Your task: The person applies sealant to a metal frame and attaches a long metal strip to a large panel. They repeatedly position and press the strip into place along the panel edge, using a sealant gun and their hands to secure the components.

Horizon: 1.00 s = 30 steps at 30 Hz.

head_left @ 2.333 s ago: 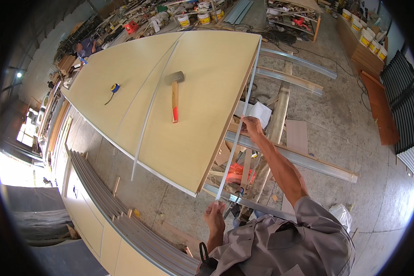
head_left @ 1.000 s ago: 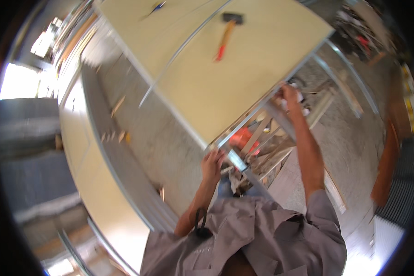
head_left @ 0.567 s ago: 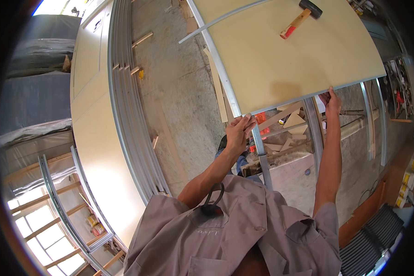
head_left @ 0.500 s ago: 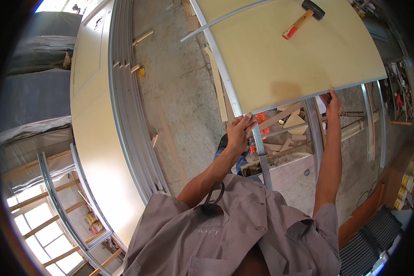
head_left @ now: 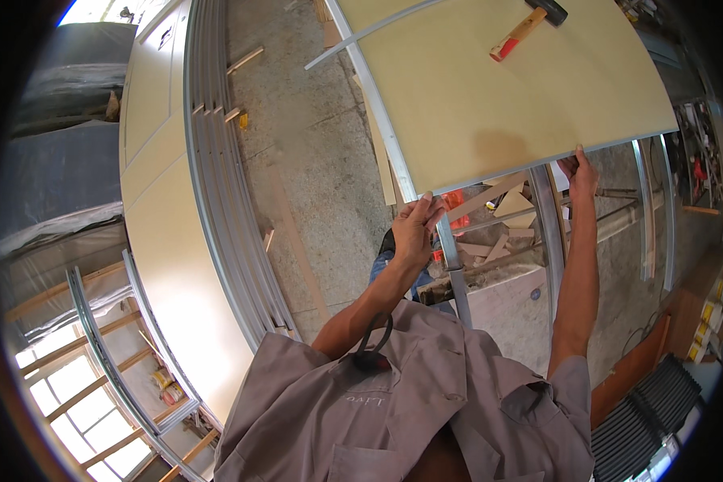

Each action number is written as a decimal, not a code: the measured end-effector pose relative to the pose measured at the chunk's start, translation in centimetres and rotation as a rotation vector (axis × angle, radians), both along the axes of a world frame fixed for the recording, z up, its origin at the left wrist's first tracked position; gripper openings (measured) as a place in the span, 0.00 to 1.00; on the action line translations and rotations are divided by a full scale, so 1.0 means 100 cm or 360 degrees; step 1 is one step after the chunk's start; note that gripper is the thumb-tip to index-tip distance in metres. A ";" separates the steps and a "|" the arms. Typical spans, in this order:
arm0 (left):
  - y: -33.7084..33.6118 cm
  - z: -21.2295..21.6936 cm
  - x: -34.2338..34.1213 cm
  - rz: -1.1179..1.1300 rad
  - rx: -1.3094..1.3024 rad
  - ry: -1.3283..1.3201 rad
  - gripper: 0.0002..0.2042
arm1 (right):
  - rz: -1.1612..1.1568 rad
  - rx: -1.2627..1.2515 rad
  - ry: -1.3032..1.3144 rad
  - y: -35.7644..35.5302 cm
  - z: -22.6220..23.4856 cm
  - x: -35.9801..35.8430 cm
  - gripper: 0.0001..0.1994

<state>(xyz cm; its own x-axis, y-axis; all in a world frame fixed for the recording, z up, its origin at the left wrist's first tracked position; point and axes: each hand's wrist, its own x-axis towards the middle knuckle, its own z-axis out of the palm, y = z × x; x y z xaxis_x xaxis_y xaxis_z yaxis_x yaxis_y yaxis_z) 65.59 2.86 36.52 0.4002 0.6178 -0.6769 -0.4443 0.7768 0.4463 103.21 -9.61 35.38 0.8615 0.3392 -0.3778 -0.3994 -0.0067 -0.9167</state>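
Note:
A large cream panel (head_left: 458, 104) with metal edging spreads away in front of me, resting over metal rails. My left hand (head_left: 415, 229) pinches its near left corner, thumb on top and fingers below. Farther right along the same near edge, my right hand (head_left: 580, 173) grips the rim, its thumb showing at the edge and its fingers partly hidden beneath. On the panel lies a mallet (head_left: 526, 32) with a black head and a wooden, red-ended handle. A thin metal strip (head_left: 369, 32) crosses the panel's far left part.
Cream door-like panels (head_left: 177, 241) and long metal channels (head_left: 225, 193) stand along my left. Metal rails (head_left: 548, 217) run under the panel, above board offcuts (head_left: 518, 209). Dark corrugated sheeting (head_left: 643, 418) is at lower right. My foot is on the concrete floor (head_left: 305, 161).
The whole view has shifted slightly left and up. Both hands keep their hold on the panel edge, and the mallet stays in place on the panel.

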 end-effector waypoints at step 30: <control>0.025 -0.006 -0.032 -0.0648 0.2117 0.1444 0.13 | -0.0044 0.0060 0.0064 -0.014 -0.013 0.002 0.16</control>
<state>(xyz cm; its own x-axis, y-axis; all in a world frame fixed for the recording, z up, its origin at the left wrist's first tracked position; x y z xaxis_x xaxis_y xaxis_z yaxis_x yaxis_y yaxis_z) 62.41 5.40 35.91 0.4660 0.8772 0.1158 0.4369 -0.3419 0.8320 103.40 -11.03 34.07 0.8551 0.3300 -0.3999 -0.4357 0.0393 -0.8992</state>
